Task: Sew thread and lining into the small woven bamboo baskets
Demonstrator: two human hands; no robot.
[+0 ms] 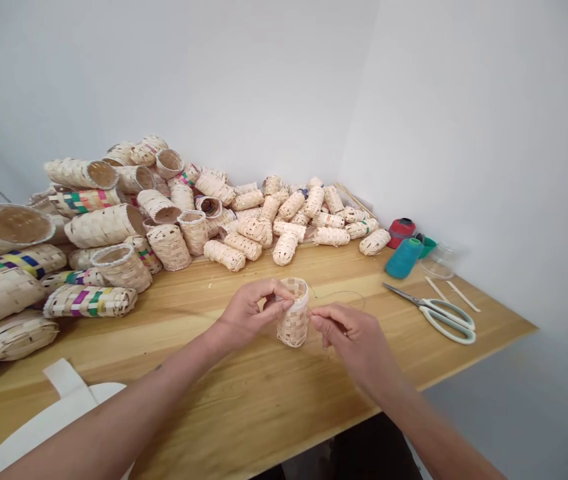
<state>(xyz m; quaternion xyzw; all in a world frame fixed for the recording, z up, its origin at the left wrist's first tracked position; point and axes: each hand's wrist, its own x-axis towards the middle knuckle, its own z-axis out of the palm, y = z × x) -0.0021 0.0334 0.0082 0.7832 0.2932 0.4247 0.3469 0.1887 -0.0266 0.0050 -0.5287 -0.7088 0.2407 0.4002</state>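
A small woven basket (293,321) of pale strips stands upright on the wooden table, its round open rim facing up. My left hand (254,308) grips its rim at the left, with thumb and fingers pinched on the edge. Against the basket's right side, my right hand (347,331) is closed in a pinch; what sits between those fingertips is too small to make out. A thin dark thread (349,292) loops over the table just behind the basket and the right hand.
A heap of woven baskets (169,247) fills the back left. Scissors (439,313) lie at right, near two pale strips (463,296). Behind them are a teal thread spool (404,259), a red spool (401,232) and a clear cup (439,261). White flat material (71,403) lies front left.
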